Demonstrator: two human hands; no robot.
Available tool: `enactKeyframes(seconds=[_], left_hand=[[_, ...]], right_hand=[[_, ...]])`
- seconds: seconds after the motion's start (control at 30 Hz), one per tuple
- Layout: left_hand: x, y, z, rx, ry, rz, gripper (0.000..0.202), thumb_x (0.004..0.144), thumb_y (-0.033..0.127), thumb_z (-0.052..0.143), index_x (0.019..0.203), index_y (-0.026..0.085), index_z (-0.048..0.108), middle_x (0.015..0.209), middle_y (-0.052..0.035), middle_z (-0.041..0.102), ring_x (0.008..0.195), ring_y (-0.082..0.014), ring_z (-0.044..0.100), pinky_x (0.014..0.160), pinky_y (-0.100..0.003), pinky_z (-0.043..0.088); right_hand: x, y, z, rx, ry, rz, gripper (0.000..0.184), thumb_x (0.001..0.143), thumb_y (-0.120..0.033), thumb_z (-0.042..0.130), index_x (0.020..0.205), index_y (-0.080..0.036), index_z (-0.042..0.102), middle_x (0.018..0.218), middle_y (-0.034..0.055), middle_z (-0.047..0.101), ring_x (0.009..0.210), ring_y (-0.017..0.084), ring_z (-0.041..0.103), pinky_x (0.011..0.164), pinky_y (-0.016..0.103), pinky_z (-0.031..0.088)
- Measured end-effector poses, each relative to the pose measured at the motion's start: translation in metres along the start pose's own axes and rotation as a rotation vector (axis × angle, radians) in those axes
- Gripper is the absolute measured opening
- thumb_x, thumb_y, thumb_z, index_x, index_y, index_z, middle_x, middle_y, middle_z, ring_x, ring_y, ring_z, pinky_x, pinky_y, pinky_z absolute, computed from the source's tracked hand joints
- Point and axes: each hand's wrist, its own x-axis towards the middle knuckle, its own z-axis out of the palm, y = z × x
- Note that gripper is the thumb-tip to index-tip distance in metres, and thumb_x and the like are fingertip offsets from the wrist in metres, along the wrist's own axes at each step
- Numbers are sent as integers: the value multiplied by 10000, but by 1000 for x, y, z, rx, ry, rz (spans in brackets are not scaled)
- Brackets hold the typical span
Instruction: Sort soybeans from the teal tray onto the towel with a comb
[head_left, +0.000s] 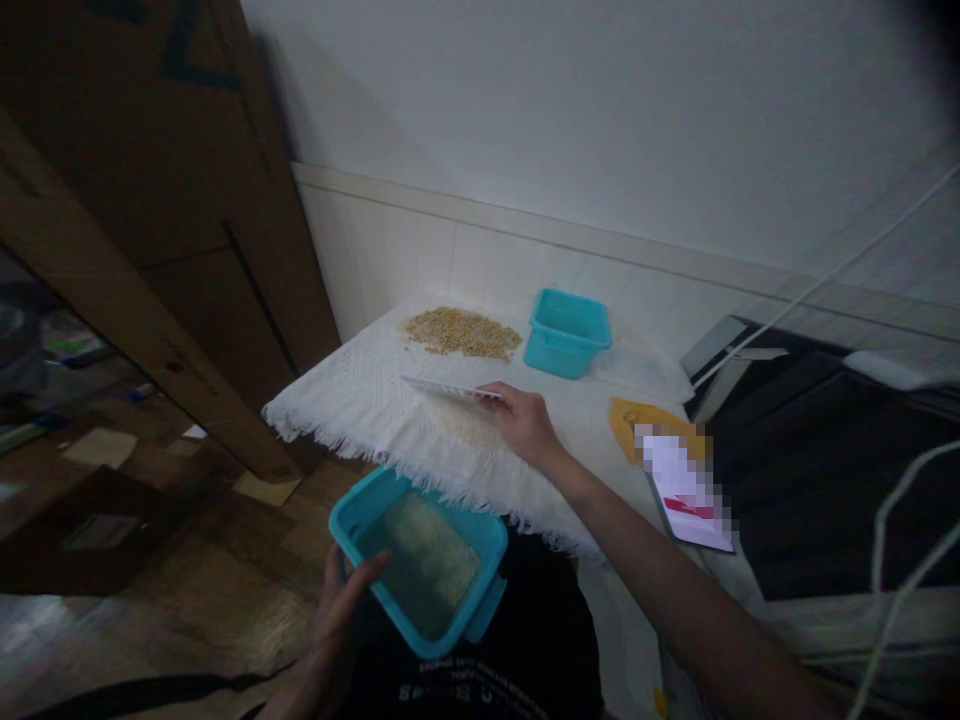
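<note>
My left hand (349, 590) grips the near-left rim of a turquoise plastic container (493, 535), thumb inside the wall. The container is tilted below the table's front edge, and a pale grain that looks like rice (431, 545) lies in it. In my right hand (525, 425) is a thin, flat white card (442, 387) with a pattern, pinched at its right end. Beneath the card, a pile of the same pale grain (461, 425) rests on the white fringed tablecloth (360, 370).
Yellowish beans or peas (461, 332) are spread at the back of the table. Beside them stands a second turquoise container (566, 350). A phone (686, 500) and a yellow cloth-like item (624, 420) lie to the right. Cardboard boxes (187, 220) rise at the left; white cables (825, 270) hang at the right.
</note>
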Motion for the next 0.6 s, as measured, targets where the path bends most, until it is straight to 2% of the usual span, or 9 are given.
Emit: enactKeyframes(seconds=[0.13,0.2,0.3,0.47,0.53,0.6], left_hand=[[8,1,-3,3,28,17,680,670,361,800,1270,318,483,1143,-67,671,1028,-324,677,823,-467,571],[10,1,-4,2,42,25,695,652,346,814,1265,306,489,1136,-71,674,1036,-324,674,839,-455,565],[10,1,-4,-8,42,16,692,645,330,819,1259,310,498,1107,-66,687,1016,-324,684,828,-460,570],[6,1,-1,-4,41,-51,667,685,312,793,1274,348,482,1105,-51,691,936,-309,712,789,-482,582],[6,-1,1,-18,32,-61,687,689,308,793,1292,348,465,1102,-53,691,924,-306,715,787,-484,584],[5,-4,3,-40,18,-55,717,682,307,800,1308,340,450,1101,-57,691,925,-303,715,789,-480,585]], right_hand=[[-7,-9,-4,30,-40,-43,290,844,-113,511,984,-217,744,897,11,773,827,169,731,750,247,547],[-10,-14,-10,34,-21,-31,259,855,-144,530,986,-213,743,905,18,774,822,172,732,754,256,554],[-21,-21,-29,-6,105,93,210,874,-273,593,1011,-198,733,924,47,774,810,194,732,734,281,570],[-71,-22,-76,-69,532,261,394,838,-412,660,1140,-159,670,1007,93,759,855,230,734,750,334,590],[-93,-23,-87,-212,566,312,378,845,-432,649,1107,-163,691,993,91,760,826,231,735,727,332,590],[-109,-26,-90,-385,512,331,343,870,-435,614,1077,-180,711,926,80,769,766,228,735,673,314,583]])
